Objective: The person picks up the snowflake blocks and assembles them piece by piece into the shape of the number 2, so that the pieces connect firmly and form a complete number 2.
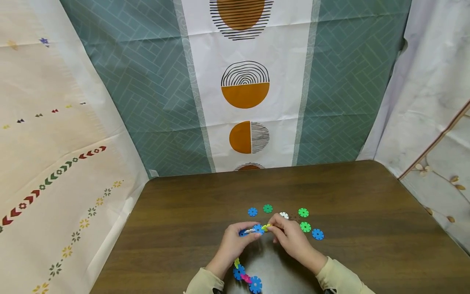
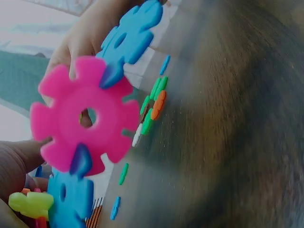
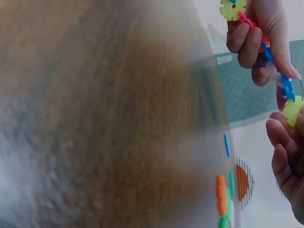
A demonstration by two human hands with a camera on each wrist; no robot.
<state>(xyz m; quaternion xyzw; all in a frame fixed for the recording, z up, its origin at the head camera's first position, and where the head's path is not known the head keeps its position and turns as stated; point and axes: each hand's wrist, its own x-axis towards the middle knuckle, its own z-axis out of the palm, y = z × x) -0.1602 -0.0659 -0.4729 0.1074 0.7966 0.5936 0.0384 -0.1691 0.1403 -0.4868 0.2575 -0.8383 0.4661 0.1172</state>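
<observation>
Head view: chain of slotted, plastic-looking discs, joined edge into edge in blue, yellow and pink. Location — held up between left hand and right hand, over the brown tabletop; tail beside the left forearm, contact with the wood impossible to tell.

Grip, left: thumb and fingers pinching a blue disc. Grip, right: thumb and fingertips pinching a yellow disc next along.

Handling, as judged: very light; stiff, with slight give at the slots; smooth, perhaps a little slippery; hardly fragile singly, but liable to twist or part at a joint. Recommended hold — flat faces, just beside the joint, slots left uncovered. Example in left wrist view: pink disc wedged between two blue.

Markings: no brand, label or writing legible; on hanging cloth, geometric print only.
</observation>
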